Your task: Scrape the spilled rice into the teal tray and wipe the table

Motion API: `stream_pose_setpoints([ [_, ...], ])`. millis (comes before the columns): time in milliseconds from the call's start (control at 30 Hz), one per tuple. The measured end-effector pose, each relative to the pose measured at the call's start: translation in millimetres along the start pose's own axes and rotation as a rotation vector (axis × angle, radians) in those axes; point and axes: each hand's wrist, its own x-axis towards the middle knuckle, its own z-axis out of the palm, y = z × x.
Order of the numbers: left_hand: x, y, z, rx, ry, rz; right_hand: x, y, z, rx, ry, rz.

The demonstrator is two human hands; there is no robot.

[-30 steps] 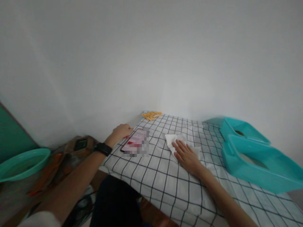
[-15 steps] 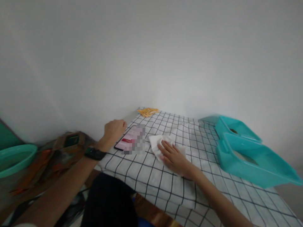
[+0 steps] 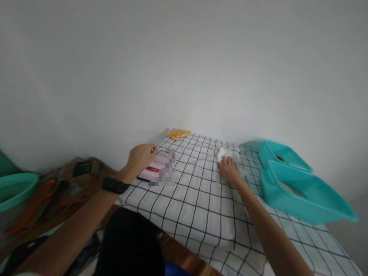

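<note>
My right hand [image 3: 229, 168] presses down on a crumpled white tissue [image 3: 225, 152] on the checked tablecloth [image 3: 198, 199], right of the middle. Its fingers are bent over the near part of the tissue, which sticks out ahead of them. My left hand [image 3: 140, 158], with a dark watch at the wrist, is curled into a loose fist at the tablecloth's left edge. Just beside it lies a phone [image 3: 151, 170] with a lit pinkish screen, partly blurred out. The inside of the left fist is mostly hidden, and I make out no object in it.
Two turquoise plastic baskets [image 3: 304, 203] stand on the right, each with something small inside. A yellow cloth [image 3: 178, 134] lies at the far left corner by the white wall [image 3: 201, 69]. Lower left are a green basin [image 3: 20, 180] and a cardboard box [image 3: 82, 167].
My right hand has slid the tissue away from me and to the right, and its spread fingers have drawn in. My left hand stays by the phone. The view has shifted slightly.
</note>
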Motion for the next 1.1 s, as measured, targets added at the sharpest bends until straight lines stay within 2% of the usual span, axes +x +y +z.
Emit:
stream_pose_setpoints([
  [100, -1, -1, 0.2, 0.007, 0.001, 0.008, 2, -38, -1, 0.093, -0.025, -0.073],
  [200, -1, -3, 1.0, 0.015, 0.010, 0.012, -5, -50, -2, 0.173, -0.025, -0.038],
  [267, 0, -3, 1.9, 0.017, 0.015, 0.013, -8, -38, -1, 0.140, -0.016, 0.108],
  [400, 0, -4, 4.5, 0.013, 0.033, -0.009, -5, 11, 2, 0.019, 0.026, 0.425],
  [500, 0, -5, 6.3, 0.008, 0.046, -0.012, 0, 44, 4, -0.014, 0.053, 0.521],
  [567, 0, -6, 6.8, 0.006, 0.051, -0.007, 1, 55, 5, -0.025, 0.061, 0.532],
  [667, 0, -7, 6.8, 0.000, 0.057, -0.005, -6, 58, 8, -0.043, 0.063, 0.516],
  [933, 1, -6, 8.7, -0.064, 0.068, -0.006, -59, 45, 7, -0.169, 0.049, 0.420],
  [1000, 1, -6, 9.1, -0.081, 0.065, 0.000, -60, 46, 2, -0.173, 0.026, 0.413],
  [1100, 0, -5, 8.3, -0.106, 0.052, 0.018, -44, 46, -4, -0.143, -0.007, 0.400],
])
